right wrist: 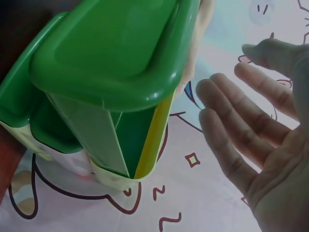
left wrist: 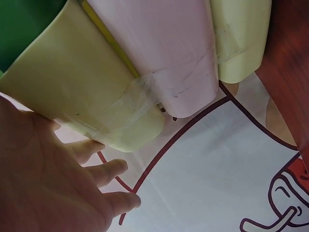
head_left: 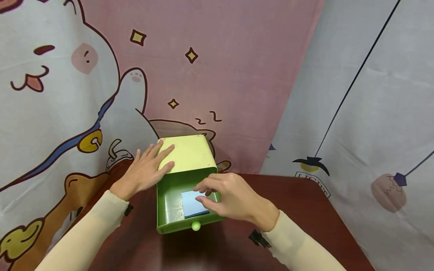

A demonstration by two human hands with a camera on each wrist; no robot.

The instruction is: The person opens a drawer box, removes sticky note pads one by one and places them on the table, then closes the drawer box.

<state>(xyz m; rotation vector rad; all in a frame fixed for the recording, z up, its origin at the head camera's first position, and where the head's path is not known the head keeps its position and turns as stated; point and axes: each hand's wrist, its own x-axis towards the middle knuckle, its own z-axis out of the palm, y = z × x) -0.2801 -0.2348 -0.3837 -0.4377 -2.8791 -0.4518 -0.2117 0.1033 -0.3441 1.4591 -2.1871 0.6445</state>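
Note:
A small drawer cabinet has a pale yellow top, and its top green drawer is pulled out toward me. Inside the drawer lies a light blue square pad, partly hidden by my right fingers. My left hand rests on the cabinet top near its left edge, fingers spread. Over the drawer's right side hovers my right hand, thumb and fingers apart with nothing between them. The right wrist view shows that hand beside the projecting drawer.
A round light green knob sticks out from the drawer front. Below the top tier, the left wrist view shows a pink tier and another yellow one, with clear tape across them. The cabinet stands on a dark red-brown table against a printed cloth.

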